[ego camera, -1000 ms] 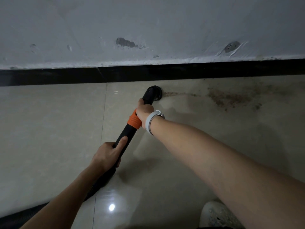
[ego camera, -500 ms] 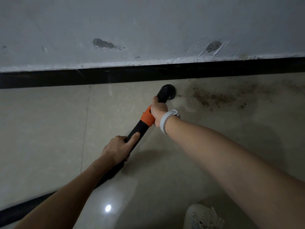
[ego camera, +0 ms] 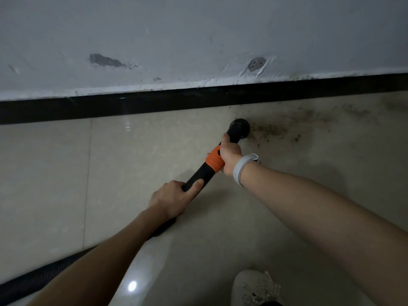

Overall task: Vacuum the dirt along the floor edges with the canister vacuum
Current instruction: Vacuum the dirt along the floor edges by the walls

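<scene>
Landmark: black skirting board [ego camera: 154,104] along the base of the wall [ego camera: 198,36]. One black vacuum wand [ego camera: 199,175] with one orange collar [ego camera: 213,161] lies at a slant over the tiled floor [ego camera: 55,173]; its round nozzle [ego camera: 239,127] is on the floor just below the skirting. Dirt patch [ego camera: 276,129], one, brownish, spreads beside the nozzle and along the skirting to the right. Right hand [ego camera: 229,153]: grip clenched around the wand just past the collar; one pale wristband [ego camera: 241,168]. Left hand [ego camera: 174,198]: grip wrapped around the wand farther from the skirting. One ribbed black hose [ego camera: 44,274] trails off lower left. One white shoe [ego camera: 257,288] at the bottom edge. Wall scars: two.
</scene>
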A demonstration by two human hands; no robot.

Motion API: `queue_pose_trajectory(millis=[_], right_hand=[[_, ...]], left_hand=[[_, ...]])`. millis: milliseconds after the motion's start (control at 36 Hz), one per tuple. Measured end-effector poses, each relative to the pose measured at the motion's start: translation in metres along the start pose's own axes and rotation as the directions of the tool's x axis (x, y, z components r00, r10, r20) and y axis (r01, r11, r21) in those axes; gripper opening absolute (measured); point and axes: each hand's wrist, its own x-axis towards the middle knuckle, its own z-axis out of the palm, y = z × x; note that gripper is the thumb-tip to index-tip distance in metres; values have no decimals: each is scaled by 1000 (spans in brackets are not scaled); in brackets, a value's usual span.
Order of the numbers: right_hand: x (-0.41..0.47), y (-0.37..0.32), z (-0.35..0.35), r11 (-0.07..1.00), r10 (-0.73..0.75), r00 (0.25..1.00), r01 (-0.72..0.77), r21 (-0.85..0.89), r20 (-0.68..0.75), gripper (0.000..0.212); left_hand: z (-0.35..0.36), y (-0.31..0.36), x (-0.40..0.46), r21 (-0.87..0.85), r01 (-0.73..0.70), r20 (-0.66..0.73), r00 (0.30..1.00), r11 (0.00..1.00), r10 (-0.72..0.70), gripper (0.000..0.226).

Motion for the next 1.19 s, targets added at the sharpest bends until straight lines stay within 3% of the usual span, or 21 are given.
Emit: queue_pose_trajectory(millis=[194,389,556,778,972,1194], right_hand=[[-17,33,14,999,-3,999,4,37,-42,47],[-23,58,52,999,-36,989,40,21,-146,70],[-68,39,68,998,-50,991,53,20,-120,48],[-94,34,80,998,-61,992,64,25,-107,43],[-76,21,59,998,-67,997,66,-11,-38,47],[-41,11,-16,999,8,1000,-8,-39,16,57]], left_hand=[[6,-32,-21,35,-28,3,1000,999,28,60],[-20,-69,-35,52,-51,16,999,997,50,60],[-41,-82,-44,11,-73,15,997,997,73,56],[-55,-90,-54,10,-86,35,996,996,85,59],[-41,-54,-54,-28,-49,-4,999,998,49,53],[-9,33,-51,-61,58,16,998,996,-58,52]])
